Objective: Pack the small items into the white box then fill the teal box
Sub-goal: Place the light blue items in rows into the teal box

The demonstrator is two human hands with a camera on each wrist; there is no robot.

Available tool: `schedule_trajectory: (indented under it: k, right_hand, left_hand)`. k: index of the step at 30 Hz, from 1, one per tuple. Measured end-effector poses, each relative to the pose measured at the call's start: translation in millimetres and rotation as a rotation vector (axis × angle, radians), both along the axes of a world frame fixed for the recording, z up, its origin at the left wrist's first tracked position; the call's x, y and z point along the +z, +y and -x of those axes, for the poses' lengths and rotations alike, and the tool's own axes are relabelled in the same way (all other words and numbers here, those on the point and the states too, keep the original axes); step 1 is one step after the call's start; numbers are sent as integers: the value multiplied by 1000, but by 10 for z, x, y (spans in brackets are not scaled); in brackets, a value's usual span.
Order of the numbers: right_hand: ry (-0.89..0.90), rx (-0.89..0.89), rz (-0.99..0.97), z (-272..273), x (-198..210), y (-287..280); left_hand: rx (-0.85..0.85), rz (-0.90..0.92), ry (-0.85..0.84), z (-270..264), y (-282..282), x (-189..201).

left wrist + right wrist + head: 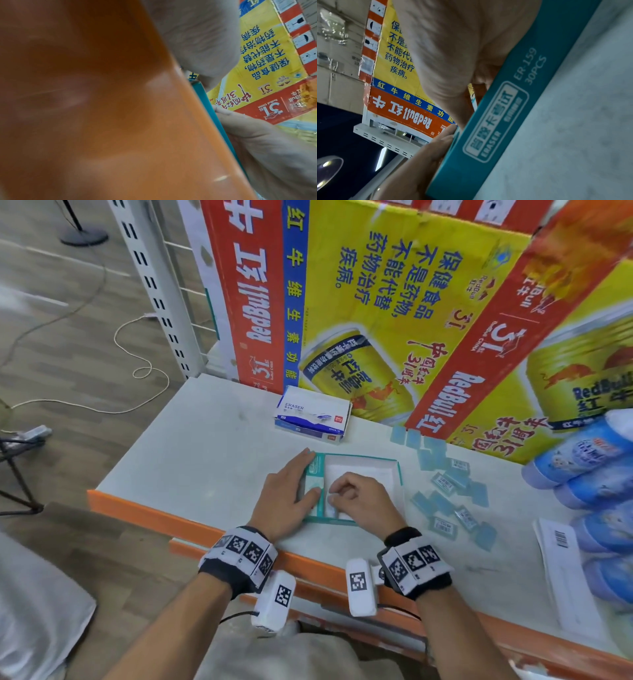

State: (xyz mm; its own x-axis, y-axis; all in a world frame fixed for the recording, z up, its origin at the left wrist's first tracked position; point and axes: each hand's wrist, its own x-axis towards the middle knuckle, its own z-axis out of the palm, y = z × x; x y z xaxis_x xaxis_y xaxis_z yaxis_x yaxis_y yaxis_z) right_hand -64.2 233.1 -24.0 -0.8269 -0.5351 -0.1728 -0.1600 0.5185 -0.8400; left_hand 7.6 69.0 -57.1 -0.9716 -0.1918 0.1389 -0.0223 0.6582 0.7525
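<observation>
The open teal box (pixel 397 474) lies on the shelf in front of me, its inside white; the right wrist view shows its side wall (pixel 505 108) printed ERASER 30PCS. Several erasers (pixel 313 483) sit along its left end. My left hand (pixel 308 474) lies flat against the box's left wall, thumb over the rim. My right hand (pixel 334 496) is inside the box, fingers curled, pinching a small eraser (pixel 330 508) at the near left corner. Loose blue erasers (pixel 448 491) are scattered to the right. The white eraser box (pixel 313 414) stands shut behind.
Large Red Bull cartons (pixel 394 320) wall off the back of the shelf. Blue bottles (pixel 589 460) lie at the right, a white barcoded sheet (pixel 561 563) in front of them. The orange shelf edge (pixel 144 508) runs under my wrists.
</observation>
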Motion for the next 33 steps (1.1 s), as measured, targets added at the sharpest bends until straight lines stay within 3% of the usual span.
schedule_trajectory:
  k: [7, 16, 20, 23, 27, 30, 33]
  right_hand:
    - [75, 35, -76, -2, -23, -22]
    - [30, 0, -18, -17, 66, 55]
    - [188, -265, 58, 181, 191, 478]
    - [300, -364, -207, 367, 189, 866]
    - [238, -196, -529, 410, 111, 1065]
    - [224, -121, -591, 383, 122, 1045]
    - [234, -185, -461, 359, 168, 1028]
  left_hand:
    - [6, 18, 7, 11, 11, -15]
    - [11, 28, -4, 20, -3, -69]
    - [11, 41, 11, 25, 1, -70]
    - [13, 23, 16, 23, 7, -57]
    - [2, 26, 4, 22, 8, -36]
    - [2, 28, 5, 23, 6, -29]
    - [-3, 36, -12, 22, 9, -28]
